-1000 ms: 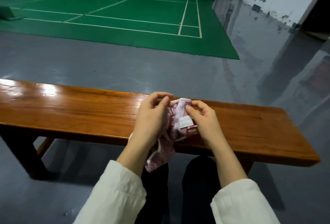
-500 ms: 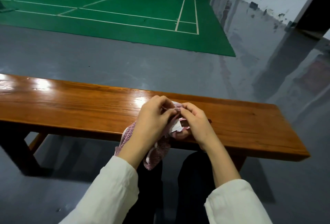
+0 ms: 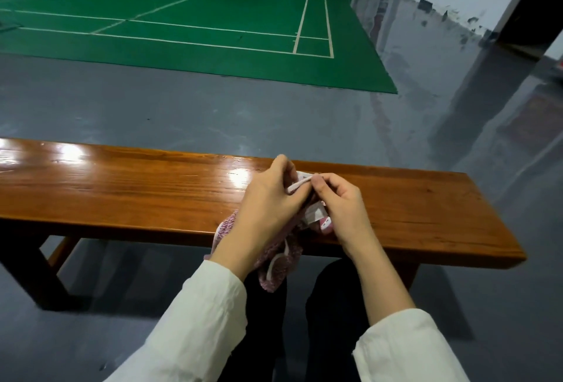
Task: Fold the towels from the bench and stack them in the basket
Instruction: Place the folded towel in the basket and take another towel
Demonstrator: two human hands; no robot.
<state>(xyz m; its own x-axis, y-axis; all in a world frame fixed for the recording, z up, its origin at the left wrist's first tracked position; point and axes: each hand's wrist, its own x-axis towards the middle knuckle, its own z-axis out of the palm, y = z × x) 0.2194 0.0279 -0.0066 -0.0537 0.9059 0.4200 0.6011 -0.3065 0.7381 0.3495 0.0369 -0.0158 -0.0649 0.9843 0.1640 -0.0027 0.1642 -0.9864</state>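
While the grey floor and the green court in the upper frame look as before, the long wooden table crosses the middle. Its polished top runs off the left frame edge and ends at right. The bunched pink towel hangs over its near edge, centre right. The left grip and right grip, apart a second ago, now meet fingertip to fingertip, both pinching the towel's white hem.

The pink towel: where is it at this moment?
In the head view, the pink towel is held by the left hand and the right hand at the near edge of the bench, right of centre, with its lower end hanging below.
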